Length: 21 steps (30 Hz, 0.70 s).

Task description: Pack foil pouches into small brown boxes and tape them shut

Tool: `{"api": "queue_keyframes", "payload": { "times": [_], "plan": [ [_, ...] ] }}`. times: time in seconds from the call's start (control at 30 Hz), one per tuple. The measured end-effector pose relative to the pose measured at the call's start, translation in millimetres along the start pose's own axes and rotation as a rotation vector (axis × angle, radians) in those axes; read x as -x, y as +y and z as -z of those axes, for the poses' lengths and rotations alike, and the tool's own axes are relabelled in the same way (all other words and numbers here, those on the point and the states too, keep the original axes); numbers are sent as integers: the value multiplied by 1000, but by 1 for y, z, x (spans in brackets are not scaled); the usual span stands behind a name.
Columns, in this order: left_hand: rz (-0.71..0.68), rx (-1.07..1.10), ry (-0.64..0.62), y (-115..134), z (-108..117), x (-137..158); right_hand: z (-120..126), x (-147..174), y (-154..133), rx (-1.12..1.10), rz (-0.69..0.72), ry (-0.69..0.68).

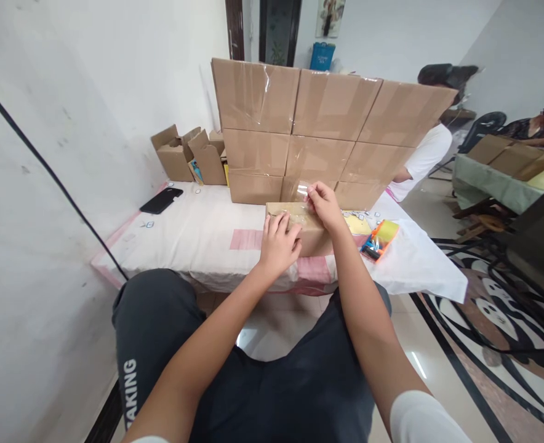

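Small box point(295, 231) sits at table point(198, 240) edge, in front of stack of 9 sealed cartons point(318, 132). Your left hand point(279, 243) lies flat on top, fingers spread, prob. to steady it; right hand point(324, 203) pinches clear tape point(300, 192) taut at far edge. Tape dispenser point(379, 240) lies just to the right.

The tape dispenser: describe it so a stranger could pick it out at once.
Start at the wall of stacked boxes on the white-covered table. In front of it lies a small box under the person's left hand and right hand. Just right of that box lies the tape dispenser, the only bright orange and yellow thing among brown cardboard.
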State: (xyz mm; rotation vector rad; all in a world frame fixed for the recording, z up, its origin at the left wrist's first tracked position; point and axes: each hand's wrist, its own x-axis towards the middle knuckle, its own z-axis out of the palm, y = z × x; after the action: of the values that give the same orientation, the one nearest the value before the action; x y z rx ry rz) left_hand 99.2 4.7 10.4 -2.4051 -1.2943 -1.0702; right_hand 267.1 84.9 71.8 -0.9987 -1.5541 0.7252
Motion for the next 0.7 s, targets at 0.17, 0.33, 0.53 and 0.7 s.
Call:
{"api": "queue_keyframes", "payload": {
  "times": [0.17,0.33,0.53,0.7],
  "plan": [
    [51,75,59,0,-4,-2,2,8,-13,-207,-97,-88],
    [101,188,126,-2,-9,-3,3,15,-21,-127,-177,-188],
    [85,206,153,-3,-11,-2,1,16,-22,-14,-215,-296],
    [57,180,136,-4,-11,0,1,17,-23,-9,-207,-337]
  ]
}}
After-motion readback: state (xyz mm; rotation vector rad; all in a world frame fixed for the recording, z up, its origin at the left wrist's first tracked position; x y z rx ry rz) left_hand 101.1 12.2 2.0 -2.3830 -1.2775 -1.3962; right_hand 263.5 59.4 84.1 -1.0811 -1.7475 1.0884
